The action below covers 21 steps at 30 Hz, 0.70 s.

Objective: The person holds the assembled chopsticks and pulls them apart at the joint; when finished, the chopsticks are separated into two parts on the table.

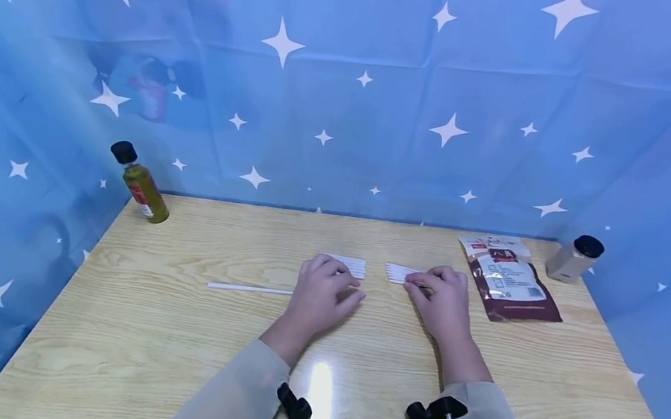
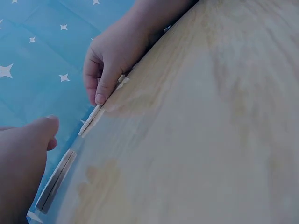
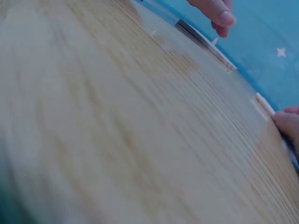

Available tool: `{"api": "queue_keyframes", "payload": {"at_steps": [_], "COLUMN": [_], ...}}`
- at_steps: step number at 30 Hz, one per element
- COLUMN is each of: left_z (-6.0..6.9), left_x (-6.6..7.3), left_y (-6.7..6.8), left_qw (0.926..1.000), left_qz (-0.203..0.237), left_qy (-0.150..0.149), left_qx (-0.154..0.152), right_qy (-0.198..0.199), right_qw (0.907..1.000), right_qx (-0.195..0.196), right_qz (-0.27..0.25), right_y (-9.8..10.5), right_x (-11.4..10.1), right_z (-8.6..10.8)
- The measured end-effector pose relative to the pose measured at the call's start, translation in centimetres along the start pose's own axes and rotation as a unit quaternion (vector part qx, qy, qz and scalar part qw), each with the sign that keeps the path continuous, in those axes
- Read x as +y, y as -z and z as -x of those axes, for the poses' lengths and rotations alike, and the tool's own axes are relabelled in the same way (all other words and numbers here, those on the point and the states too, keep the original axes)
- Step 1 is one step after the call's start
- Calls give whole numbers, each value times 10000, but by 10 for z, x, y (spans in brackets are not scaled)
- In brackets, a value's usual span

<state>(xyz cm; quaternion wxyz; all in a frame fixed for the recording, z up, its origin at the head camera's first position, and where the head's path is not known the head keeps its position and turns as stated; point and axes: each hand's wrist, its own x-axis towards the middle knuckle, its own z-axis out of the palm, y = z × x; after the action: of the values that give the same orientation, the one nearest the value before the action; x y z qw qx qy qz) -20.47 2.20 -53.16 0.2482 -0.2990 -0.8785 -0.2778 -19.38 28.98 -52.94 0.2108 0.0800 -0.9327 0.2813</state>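
Thin white sticks lie in two flat rows on the table. The left row (image 1: pixel 352 266) is partly hidden behind my left hand (image 1: pixel 322 293), which hovers just over it with thumb and fingers apart, holding nothing. My right hand (image 1: pixel 441 303) pinches at the right row (image 1: pixel 397 273), thumb and fingertips on the sticks; how many it grips cannot be told. In the left wrist view, the right hand's thumb (image 2: pixel 106 86) lies against that row. A single white stick (image 1: pixel 250 289) lies to the left, its right end behind my left hand.
An oil bottle with a black cap (image 1: pixel 147 190) stands at the back left. On the right are a brown and white packet (image 1: pixel 509 280) and a clear jar with a black lid (image 1: pixel 573 261). A blue star-patterned cloth (image 1: pixel 349 111) hangs behind the wooden table (image 1: pixel 160 357).
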Motion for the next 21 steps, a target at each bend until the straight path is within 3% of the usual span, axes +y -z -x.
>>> {"api": "queue_keyframes", "payload": {"at_steps": [8, 17, 21], "left_z": [8, 19, 26], "left_x": [-2, -5, -9], "left_y": [9, 21, 30], "left_qw": [9999, 9999, 9998], "left_qz": [-20, -28, -48], "left_qy": [117, 35, 32], "left_qx": [-19, 101, 166], "right_qy": [99, 809, 917], "right_qw": [9998, 9966, 9956], "right_qx": [6, 122, 141], "right_qz": [-163, -99, -159], "right_y": [1, -4, -10], "right_x": [-6, -19, -26], "right_z": [1, 1, 2]}}
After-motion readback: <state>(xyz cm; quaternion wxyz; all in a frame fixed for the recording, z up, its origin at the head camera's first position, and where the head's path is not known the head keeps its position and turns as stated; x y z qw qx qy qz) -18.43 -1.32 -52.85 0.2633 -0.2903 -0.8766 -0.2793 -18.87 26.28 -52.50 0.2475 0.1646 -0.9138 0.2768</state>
